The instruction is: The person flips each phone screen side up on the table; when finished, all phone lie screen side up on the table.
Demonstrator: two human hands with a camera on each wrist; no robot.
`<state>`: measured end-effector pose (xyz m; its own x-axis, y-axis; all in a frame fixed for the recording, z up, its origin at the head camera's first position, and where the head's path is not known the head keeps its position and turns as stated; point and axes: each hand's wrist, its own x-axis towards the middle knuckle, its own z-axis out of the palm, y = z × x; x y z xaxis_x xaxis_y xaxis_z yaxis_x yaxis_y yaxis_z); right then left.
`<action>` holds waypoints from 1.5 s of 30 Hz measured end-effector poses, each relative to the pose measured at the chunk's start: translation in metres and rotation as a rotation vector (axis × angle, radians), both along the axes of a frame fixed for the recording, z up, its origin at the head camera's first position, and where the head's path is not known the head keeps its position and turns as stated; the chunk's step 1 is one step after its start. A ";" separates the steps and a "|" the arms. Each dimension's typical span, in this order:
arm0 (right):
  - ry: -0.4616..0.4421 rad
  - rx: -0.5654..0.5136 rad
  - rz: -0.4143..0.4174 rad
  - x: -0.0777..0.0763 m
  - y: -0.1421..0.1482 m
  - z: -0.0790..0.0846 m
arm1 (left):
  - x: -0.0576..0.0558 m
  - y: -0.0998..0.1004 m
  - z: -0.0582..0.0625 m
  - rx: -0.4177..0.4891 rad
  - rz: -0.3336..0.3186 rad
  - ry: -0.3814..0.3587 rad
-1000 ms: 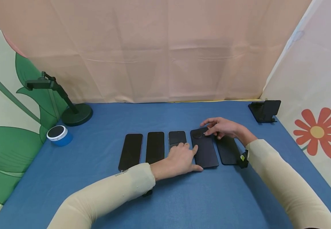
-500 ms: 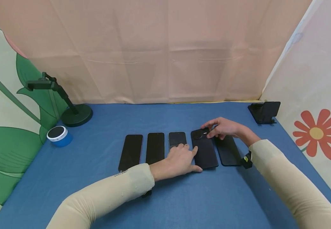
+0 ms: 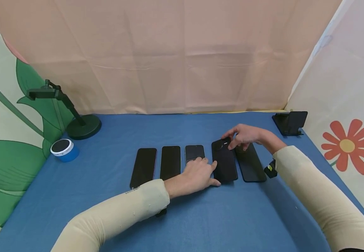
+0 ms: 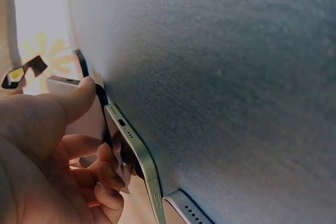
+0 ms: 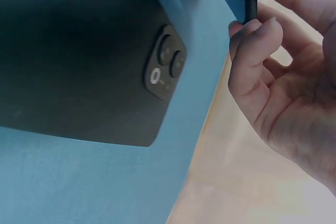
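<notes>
A black smartphone point(image 3: 225, 164) lies fourth from the left in a row of phones, back up, a round camera bump at its top. My right hand point(image 3: 245, 135) pinches its top end between thumb and fingers, and a shadow shows below its bottom edge. With thumb and index finger spread, my left hand point(image 3: 197, 175) is at its lower left edge; whether both digits touch it I cannot tell. My left palm and fingers partly cover the third phone point(image 3: 195, 151). Beside my right hand is another dark phone point(image 3: 251, 166), its back showing two lenses point(image 5: 172, 56).
Two phones lie screen up at the left, one point(image 3: 143, 168) beyond another point(image 3: 170, 162). A black phone stand point(image 3: 290, 123) is at the back right. At the left stand a dark desk stand point(image 3: 84, 126) and a blue-and-white round container point(image 3: 64, 150). Blue cloth point(image 3: 201, 224) covers the table.
The pinched phone has shifted slightly away from me, its bottom edge moving up from beside the left thumb. The right hand moved slightly with it. The left hand has barely moved.
</notes>
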<state>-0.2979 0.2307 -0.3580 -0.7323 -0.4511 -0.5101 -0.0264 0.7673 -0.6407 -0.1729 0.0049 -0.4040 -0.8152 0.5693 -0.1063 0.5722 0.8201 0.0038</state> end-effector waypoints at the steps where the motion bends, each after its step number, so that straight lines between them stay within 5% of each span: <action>1: 0.001 0.006 0.013 0.000 -0.001 0.001 | 0.000 0.000 0.000 0.003 -0.001 0.001; 9: 0.000 0.032 0.072 -0.002 -0.002 0.010 | 0.002 -0.002 -0.001 0.063 -0.013 0.001; 18: 0.017 0.066 0.096 -0.005 -0.008 0.021 | 0.007 0.007 0.011 0.337 -0.068 -0.100; 45: 0.026 0.094 0.115 -0.008 -0.015 0.024 | 0.005 0.019 0.023 0.347 -0.050 -0.208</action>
